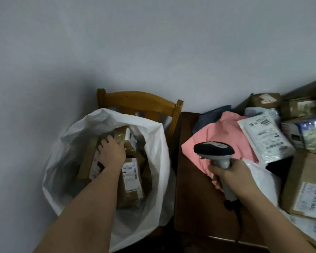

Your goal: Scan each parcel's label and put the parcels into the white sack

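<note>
Left hand (112,152) is sunk in the white sack (153,143), fingers spread flat on a brown parcel (120,141), likely seating it among those already inside. Sack is propped on a wooden chair (140,99) against the table's left edge, so drops stay short. Scanner (214,152) is gripped by the right hand (230,175), fingers wrapped round its handle, kept ready over the pink mailer (224,132). Unscanned parcels are piled at the table's right edge.
</note>
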